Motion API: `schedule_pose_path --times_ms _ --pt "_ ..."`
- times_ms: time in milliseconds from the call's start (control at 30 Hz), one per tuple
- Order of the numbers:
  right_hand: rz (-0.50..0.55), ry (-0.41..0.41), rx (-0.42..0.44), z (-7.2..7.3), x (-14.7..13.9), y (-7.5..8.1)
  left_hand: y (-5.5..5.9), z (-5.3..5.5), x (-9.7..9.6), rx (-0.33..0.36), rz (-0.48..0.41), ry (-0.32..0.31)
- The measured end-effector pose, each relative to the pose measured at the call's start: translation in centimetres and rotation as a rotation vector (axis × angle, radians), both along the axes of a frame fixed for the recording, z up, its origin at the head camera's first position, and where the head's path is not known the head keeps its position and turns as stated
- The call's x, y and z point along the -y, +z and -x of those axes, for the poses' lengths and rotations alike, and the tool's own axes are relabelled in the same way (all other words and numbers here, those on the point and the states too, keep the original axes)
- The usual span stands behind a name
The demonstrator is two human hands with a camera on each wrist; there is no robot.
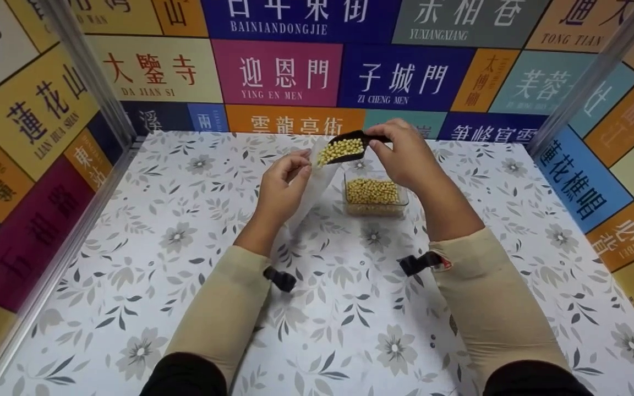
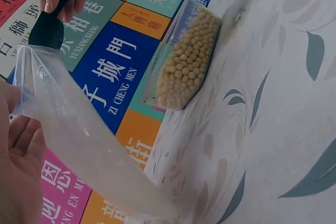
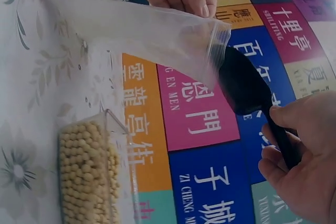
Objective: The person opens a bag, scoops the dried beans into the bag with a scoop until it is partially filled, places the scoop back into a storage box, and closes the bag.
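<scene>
My right hand (image 1: pixel 408 154) grips the handle of a black scoop (image 3: pixel 244 80) heaped with round yellow soybeans (image 1: pixel 344 147). The scoop's front edge is at the mouth of a clear zip-top plastic bag (image 2: pixel 84 135). My left hand (image 1: pixel 284 184) pinches that bag near its top edge, and the bag hangs down with its lower end near the table. Just below the scoop in the head view stands a clear rectangular container (image 1: pixel 375 209), filled with more soybeans (image 3: pixel 84 171).
A white tablecloth (image 1: pixel 317 308) with grey flowers and leaves covers the table. Panels with coloured blocks of Chinese lettering (image 1: pixel 289 74) stand behind and at both sides, with metal posts (image 1: pixel 99 71) at the corners. Black straps (image 1: pixel 281 279) sit at both wrists.
</scene>
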State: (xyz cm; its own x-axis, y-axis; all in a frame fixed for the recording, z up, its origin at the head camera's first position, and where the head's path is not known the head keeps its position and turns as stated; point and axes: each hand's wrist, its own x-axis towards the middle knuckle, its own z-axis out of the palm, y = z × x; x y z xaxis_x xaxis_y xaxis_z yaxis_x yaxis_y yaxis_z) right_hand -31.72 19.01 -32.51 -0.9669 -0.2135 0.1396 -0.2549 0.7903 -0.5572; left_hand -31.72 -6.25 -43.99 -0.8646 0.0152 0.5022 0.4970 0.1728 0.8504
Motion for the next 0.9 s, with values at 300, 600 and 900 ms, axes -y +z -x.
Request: schedule_pose_path --times_ms 300,600,900 --pt "-0.119 0.027 -0.067 -0.4 0.7 1.6 0.6 0.0 0.5 -0.046 0.022 0.051" --pt "-0.112 0.036 -0.136 -0.8 1.0 1.6 0.8 -0.1 0.5 -0.04 0.005 0.07" --pt "-0.064 0.004 -0.102 -0.9 -0.7 1.3 2.0 -1.3 0.2 0.004 -0.031 0.05"
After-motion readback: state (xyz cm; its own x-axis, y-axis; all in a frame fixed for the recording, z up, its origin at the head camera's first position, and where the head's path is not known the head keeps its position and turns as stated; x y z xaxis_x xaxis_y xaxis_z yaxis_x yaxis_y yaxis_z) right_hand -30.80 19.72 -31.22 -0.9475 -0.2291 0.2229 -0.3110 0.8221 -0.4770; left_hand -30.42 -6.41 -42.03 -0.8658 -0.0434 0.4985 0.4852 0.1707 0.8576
